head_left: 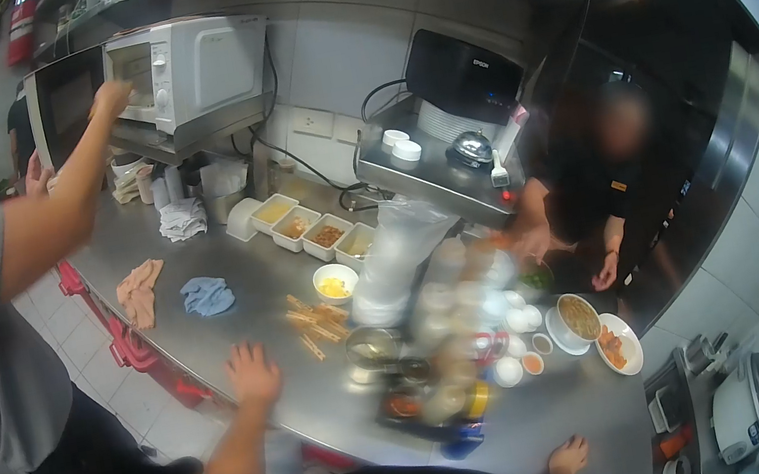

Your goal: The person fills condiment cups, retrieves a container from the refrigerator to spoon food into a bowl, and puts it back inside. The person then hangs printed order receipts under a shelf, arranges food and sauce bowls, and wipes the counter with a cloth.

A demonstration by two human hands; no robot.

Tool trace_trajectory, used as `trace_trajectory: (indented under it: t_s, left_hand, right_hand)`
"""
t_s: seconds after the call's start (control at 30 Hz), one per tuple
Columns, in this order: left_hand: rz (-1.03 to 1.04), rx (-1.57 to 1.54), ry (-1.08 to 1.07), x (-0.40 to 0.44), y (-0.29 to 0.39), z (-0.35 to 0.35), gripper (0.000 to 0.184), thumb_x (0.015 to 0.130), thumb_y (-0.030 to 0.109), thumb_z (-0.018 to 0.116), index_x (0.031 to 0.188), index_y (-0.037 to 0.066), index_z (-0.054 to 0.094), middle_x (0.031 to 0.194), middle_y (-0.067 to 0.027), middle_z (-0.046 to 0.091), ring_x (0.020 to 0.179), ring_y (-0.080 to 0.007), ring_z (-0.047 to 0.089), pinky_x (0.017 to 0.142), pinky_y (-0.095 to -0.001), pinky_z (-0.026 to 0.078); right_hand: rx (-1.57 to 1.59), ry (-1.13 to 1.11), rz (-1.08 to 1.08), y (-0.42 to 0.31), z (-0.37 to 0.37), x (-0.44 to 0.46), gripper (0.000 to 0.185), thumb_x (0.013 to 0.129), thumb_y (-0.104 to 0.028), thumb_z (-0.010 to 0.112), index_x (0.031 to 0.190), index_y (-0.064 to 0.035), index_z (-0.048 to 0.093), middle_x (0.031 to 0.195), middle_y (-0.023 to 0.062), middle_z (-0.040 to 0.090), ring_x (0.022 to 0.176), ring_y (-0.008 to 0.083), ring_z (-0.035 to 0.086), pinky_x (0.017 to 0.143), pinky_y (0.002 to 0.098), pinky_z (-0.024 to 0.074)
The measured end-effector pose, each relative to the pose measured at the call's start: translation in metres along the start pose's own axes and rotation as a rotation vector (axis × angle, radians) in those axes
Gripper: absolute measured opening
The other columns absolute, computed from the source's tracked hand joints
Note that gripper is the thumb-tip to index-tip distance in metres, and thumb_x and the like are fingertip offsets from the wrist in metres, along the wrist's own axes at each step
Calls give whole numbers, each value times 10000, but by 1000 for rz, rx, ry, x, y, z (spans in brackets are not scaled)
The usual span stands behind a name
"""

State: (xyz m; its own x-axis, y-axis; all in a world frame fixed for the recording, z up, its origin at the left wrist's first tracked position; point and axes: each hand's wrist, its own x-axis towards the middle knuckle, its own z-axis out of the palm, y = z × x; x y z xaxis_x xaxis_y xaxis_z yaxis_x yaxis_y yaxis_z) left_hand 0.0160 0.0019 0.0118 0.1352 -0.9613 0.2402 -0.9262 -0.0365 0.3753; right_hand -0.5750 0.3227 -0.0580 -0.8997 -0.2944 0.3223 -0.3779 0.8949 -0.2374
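Note:
My left hand (pixel 252 374) lies flat on the steel counter (pixel 305 390) near its front edge, fingers spread and nothing in it. Beyond it is a loose pile of light wooden clip-like sticks (pixel 317 323), next to a white bowl (pixel 335 284) with yellow food. At the lower right, my right hand (pixel 568 457) rests on the counter's front edge, its fingers curled in and no object visible in them. Between my hands stands a blurred cluster of jars and containers (pixel 412 372), with a blue-and-yellow package (pixel 470 418) at its near side.
On the left, a co-worker's hand (pixel 111 99) reaches to the open microwave (pixel 210 64). Across the counter, another person's hands are near a bowl of soup (pixel 578 316) and a plate of orange food (pixel 618 345). Cloths (pixel 207 296), food tubs (pixel 326 236) and a plastic-wrapped stack (pixel 393 260) occupy the counter.

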Motion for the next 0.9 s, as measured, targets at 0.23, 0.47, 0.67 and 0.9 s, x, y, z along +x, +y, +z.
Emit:
trace_trajectory:
  t_s: [0.23, 0.47, 0.67, 0.9]
  left_hand:
    - [14, 11, 26, -2, 0, 0, 527, 836, 298, 566, 1317, 104, 473, 1413, -162, 387, 1362, -347, 276, 1082, -534, 221]
    - [11, 13, 28, -1, -1, 1, 541, 829, 305, 566, 1322, 102, 472, 1409, -160, 376, 1364, -333, 275, 1083, -532, 224]
    - [10, 8, 25, -1, -2, 2, 547, 830, 305, 570, 1329, 108, 468, 1411, -148, 374, 1369, -331, 264, 1086, -532, 219]
    - [-7, 6, -12, -1, 0, -3, 547, 839, 305, 568, 1338, 110, 456, 1424, -145, 359, 1375, -334, 254, 1090, -538, 208]
  right_hand:
    - [-7, 11, 2, 4, 6, 3, 344, 913, -184, 526, 1248, -114, 498, 1364, 118, 437, 1282, 282, 395, 1053, 445, 298]
    - [-24, -30, 20, -1, 2, 3, 336, 925, -196, 507, 1252, -120, 493, 1373, 116, 428, 1292, 273, 386, 1062, 443, 286]
    - [-35, -73, 33, -2, -3, 2, 344, 920, -193, 508, 1256, -123, 482, 1367, 114, 427, 1284, 266, 393, 1054, 445, 293]
    - [-54, -39, 20, -2, -1, 0, 358, 916, -191, 509, 1266, -122, 473, 1364, 119, 424, 1276, 272, 398, 1039, 443, 307]
